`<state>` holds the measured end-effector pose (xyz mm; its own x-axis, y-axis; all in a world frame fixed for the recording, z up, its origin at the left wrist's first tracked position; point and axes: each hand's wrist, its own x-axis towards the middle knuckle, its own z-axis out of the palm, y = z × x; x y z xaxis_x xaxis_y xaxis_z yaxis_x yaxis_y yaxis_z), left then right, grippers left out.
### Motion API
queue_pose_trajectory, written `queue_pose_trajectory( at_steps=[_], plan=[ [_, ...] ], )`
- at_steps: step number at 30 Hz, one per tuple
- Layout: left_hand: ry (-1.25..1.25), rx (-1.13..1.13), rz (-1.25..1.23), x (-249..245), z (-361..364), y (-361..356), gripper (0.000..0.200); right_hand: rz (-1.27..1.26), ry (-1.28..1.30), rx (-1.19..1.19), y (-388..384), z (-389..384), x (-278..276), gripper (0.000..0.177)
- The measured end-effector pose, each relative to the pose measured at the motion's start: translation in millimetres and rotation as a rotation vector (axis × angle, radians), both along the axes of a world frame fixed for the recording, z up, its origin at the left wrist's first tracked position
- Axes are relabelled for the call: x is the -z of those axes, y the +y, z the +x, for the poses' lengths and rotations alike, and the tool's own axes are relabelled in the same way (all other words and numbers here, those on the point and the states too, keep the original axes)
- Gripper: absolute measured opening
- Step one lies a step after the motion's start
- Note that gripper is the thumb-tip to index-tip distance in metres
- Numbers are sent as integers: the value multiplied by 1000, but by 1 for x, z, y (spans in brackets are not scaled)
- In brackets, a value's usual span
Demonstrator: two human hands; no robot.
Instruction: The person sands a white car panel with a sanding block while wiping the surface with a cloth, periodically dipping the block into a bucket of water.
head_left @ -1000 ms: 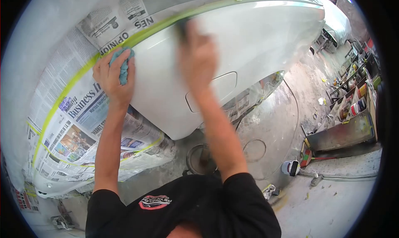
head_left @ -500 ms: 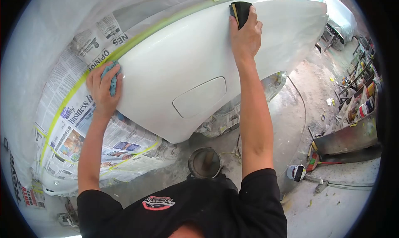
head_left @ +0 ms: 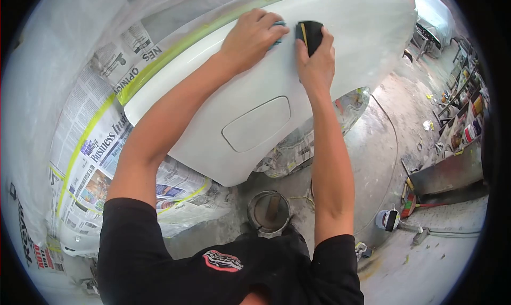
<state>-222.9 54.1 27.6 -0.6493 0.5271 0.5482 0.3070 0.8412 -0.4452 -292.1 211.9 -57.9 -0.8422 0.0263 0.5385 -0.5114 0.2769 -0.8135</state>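
Observation:
My left hand [head_left: 254, 38] is closed around a crumpled blue cloth [head_left: 279, 34], only the edge of which shows past the fingers. It is over the upper part of a white car body panel [head_left: 213, 102]. Just to its right, my right hand [head_left: 318, 63] grips a black sanding block [head_left: 312, 33] with a thin tan layer along its side. The block is at the panel's surface; its underside is hidden. Below both hands, the outline of a fuel door [head_left: 256, 124] marks the panel.
Newspaper [head_left: 106, 140] and yellow-green masking tape [head_left: 151, 73] border the panel on the left and top. A dark bucket [head_left: 287, 212] stands on the floor below me. At right are a white pail [head_left: 382, 220], a hose [head_left: 395, 137] and a cluttered shelf [head_left: 452, 172].
My left hand, with the blue cloth, has moved right and up from the panel's left edge to beside the block. My right hand and the block have shifted slightly down.

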Motion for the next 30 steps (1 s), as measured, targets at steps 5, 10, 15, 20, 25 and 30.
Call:
queue_pose_trajectory(
  at_steps=[5, 10, 15, 20, 25, 30],
  plan=[
    [-224, 90, -123, -13, 53, -35, 36, -28, -52, 47, -2, 5, 23, 72],
    [-371, 28, -119, -51, 173, -74, 30, -11, 43, 131, -33, 35, 11, 72],
    [-309, 39, -93, -58, 195, -98, 34, -51, 290, 73, -54, 73, 7, 73],
    [-259, 44, -71, -52, 191, -99, 35, -19, 178, 121, -63, 77, -8, 67],
    [-242, 41, -39, -50, 190, -101, 36, 97, 343, 113, -87, 140, 2, 65],
    [-257, 64, -21, -49, 191, -106, 41, 84, 353, 184, -73, 80, -6, 62]
  ],
)
